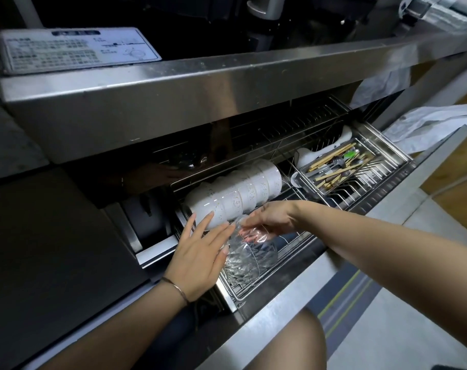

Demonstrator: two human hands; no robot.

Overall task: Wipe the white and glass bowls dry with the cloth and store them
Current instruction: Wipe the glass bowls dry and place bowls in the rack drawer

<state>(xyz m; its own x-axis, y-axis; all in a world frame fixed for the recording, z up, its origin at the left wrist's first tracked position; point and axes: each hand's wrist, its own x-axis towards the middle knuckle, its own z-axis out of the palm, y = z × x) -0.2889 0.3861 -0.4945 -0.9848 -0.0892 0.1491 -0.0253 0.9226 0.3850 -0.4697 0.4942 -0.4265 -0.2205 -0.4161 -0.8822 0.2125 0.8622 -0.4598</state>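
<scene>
The glass bowl [243,255] stands on edge at the near left of the wire rack [291,247], just beside the white bowls [235,198] — right hand [272,216] grip pinched on its rim, left hand [197,257] grip apart, fingers flat against it — and could roll or chip them if released unseated.

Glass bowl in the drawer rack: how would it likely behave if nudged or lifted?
The glass bowl looks rigid and probably fragile: cut glass against the wire rack. Lying on its side, it may roll unless the wires catch it. The right hand pinches its rim while the left hand steadies it, hinting it's slippery.
</scene>
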